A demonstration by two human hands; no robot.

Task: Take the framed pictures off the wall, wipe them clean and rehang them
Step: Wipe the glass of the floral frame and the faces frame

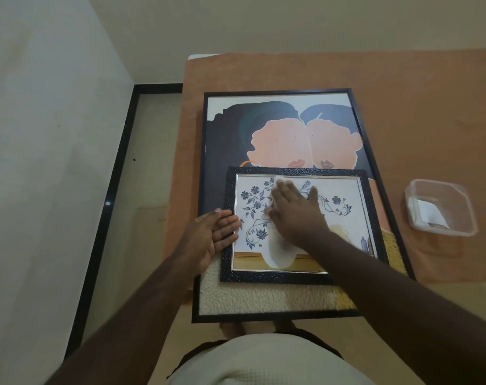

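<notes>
A clear plastic tub point(442, 208) sits at three o'clock on the orange cloth point(292, 73), with something white inside. At nine o'clock a pale wall point(42, 134) meets the floor point(142, 218) along a black skirting strip point(108, 212).

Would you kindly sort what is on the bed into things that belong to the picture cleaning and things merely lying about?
Job: small floral picture; large picture beneath it; white wipe under right hand; left hand steadying the frame.
Lying about: clear plastic container; orange bedcover.
</notes>
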